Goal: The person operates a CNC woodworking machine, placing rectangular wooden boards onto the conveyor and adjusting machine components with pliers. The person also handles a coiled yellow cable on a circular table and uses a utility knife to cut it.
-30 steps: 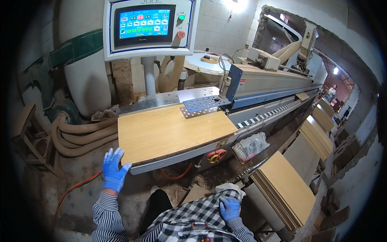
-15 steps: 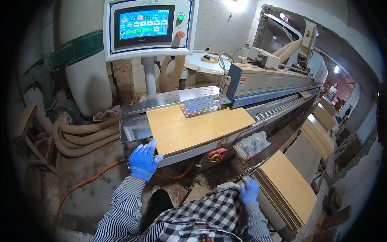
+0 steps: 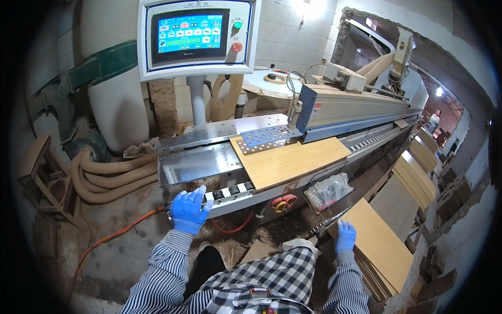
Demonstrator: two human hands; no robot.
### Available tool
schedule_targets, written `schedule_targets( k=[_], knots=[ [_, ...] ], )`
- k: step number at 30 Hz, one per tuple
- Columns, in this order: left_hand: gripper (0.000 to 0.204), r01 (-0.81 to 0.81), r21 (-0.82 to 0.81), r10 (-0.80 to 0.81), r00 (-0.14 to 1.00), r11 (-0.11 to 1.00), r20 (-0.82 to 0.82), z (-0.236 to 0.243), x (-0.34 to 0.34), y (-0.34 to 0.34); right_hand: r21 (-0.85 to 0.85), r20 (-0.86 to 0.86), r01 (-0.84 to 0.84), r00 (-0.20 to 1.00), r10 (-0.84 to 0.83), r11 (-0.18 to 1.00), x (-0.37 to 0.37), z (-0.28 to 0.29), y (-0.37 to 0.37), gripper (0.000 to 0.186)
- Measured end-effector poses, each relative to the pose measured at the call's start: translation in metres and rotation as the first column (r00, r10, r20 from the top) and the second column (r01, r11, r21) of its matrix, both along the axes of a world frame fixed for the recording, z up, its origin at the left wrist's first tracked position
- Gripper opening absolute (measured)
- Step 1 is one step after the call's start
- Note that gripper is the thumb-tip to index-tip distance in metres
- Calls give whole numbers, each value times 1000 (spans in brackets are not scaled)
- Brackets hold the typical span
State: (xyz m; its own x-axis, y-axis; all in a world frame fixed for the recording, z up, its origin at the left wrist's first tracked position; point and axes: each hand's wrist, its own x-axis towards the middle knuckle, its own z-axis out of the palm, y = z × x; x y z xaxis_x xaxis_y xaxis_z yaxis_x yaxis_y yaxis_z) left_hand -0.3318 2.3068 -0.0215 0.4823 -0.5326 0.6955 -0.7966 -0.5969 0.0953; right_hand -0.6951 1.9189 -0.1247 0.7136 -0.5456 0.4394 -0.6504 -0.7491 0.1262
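My left hand [image 3: 189, 210], in a blue glove with pale fingertips, rests at the near left end of the machine's roller rail [image 3: 230, 191], fingers stretched out and holding nothing. A wood-grain board [image 3: 293, 162] lies flat on the edge banding machine [image 3: 355, 112], apart from that hand. Its far edge is under a perforated blue plate [image 3: 269, 136]. Over on the right, my right hand [image 3: 345, 236], gloved the same way, is at the near left edge of a stack of boards [image 3: 379, 240]. Its fingers extend toward the top board, and whether they touch it is unclear.
A control panel with a lit screen [image 3: 189, 34] stands behind the machine. Thick hoses [image 3: 112, 180] and a wooden stool [image 3: 42, 172] are at left. A wire basket with plastic bags [image 3: 330, 191] hangs below the machine. Another person [image 3: 433, 120] is far back right, beyond more board stacks.
The board has slid right along the machine, away from my left hand, uncovering part of the rollers. My right hand has moved right and slightly forward to the stack's edge.
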Motion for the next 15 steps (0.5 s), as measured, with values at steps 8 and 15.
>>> schedule_targets(
  k=[8,15],
  knots=[
    [41,-13,-42,14,999,999,31,-3,-1,0,93,306,-122,948,88,988,-33,28,125,27],
    [39,-11,-74,15,998,997,55,0,-2,0,675,233,-701,-93,-968,230,-119,-26,50,44]
  ],
)
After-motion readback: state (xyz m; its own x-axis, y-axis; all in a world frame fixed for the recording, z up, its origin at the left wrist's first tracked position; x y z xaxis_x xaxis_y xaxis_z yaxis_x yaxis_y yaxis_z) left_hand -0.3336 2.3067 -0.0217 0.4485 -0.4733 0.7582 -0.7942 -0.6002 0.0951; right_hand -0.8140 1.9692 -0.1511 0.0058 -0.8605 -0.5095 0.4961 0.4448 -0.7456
